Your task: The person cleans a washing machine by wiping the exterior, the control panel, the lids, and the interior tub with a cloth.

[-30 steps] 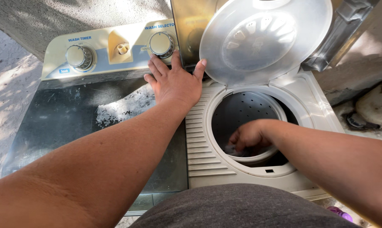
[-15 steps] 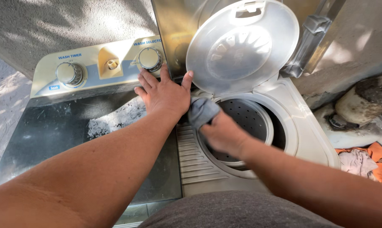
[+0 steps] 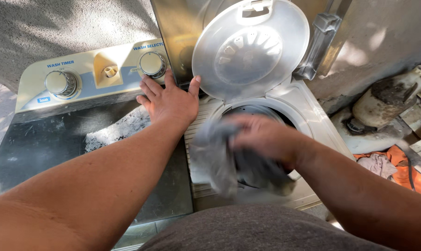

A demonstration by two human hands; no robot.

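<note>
A grey, damp-looking piece of cloth (image 3: pixel 227 158), blurred in the head view, hangs bunched from the right hand (image 3: pixel 261 137), whose fingers are clenched around its upper part. The cloth is held above the front rim of the round spin tub opening (image 3: pixel 285 118) of a white twin-tub plastic washing machine (image 3: pixel 322 130), and it drapes down over the ribbed white panel (image 3: pixel 194 135) beside that opening. The tub's round translucent plastic lid (image 3: pixel 250 49) stands tilted up behind the hand, with a shiny metal panel (image 3: pixel 173 28) behind it.

The left hand (image 3: pixel 171 102) lies flat with fingers spread and grasps nothing; it rests on the top of the machine at the edge of the dark tinted wash-tub cover (image 3: pixel 57 144), its fingertips just below a round silver selector knob (image 3: pixel 152 64) on the cream and blue control panel (image 3: pixel 87 76). A second round silver timer knob (image 3: pixel 60 83) sits further left on that panel. On the ground to the right lie an orange cloth (image 3: pixel 396 169) and a weathered grey pot-like container (image 3: pixel 387 100).
</note>
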